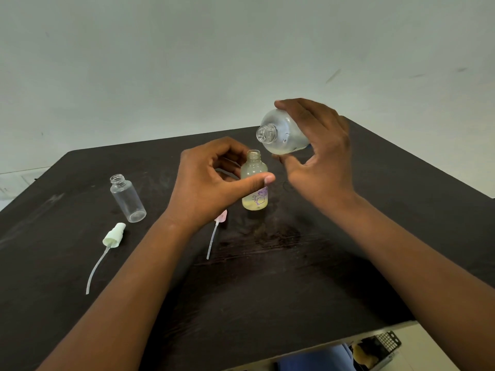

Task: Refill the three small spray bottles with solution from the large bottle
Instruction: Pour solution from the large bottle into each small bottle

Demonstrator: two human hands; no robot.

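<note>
Fingers of the left hand [214,180] curl round the small bottle [254,180], thumb across its front, holding it upright on the table [267,277] with its neck open. Yellowish liquid sits in its bottom part. The right hand [318,156] grips the big bottle [284,132] from the far side, fingers over the top and thumb beneath, tipped so its open mouth points down and left — just above and to the right of the small bottle's neck, not touching it.

Left of the hands stands a clear bottle [128,198], uncapped and apart from everything else. Near it lies a white sprayer [113,235] with its tube trailing toward the near edge. A pink sprayer [221,216] lies partly under the left wrist, just beside the held bottle.

The middle and right of the table are bare — dark wood, scuffed and streaked. Its near edge runs lower right, where blue cloth [316,357] and a patterned object [377,349] show below. The far edge meets a plain pale wall [241,49].
</note>
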